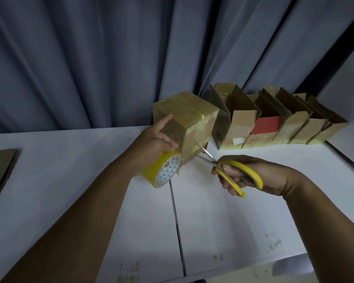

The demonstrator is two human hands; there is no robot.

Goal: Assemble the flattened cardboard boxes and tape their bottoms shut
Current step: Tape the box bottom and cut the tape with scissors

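The left hand (157,139) lays its thumb on the taped cardboard box (190,117), which stands on the white table (70,170), and its fingers apparently hook through the yellow tape roll (161,170). The right hand (260,174) grips yellow scissors (229,170), blades parted at the box's lower edge

Left hand (158,139): arm stretched forward, thumb raised, fingers curled round tape roll (151,172). Right hand (253,176): forearm angled inward, fingers curled through scissors (240,167) handles.
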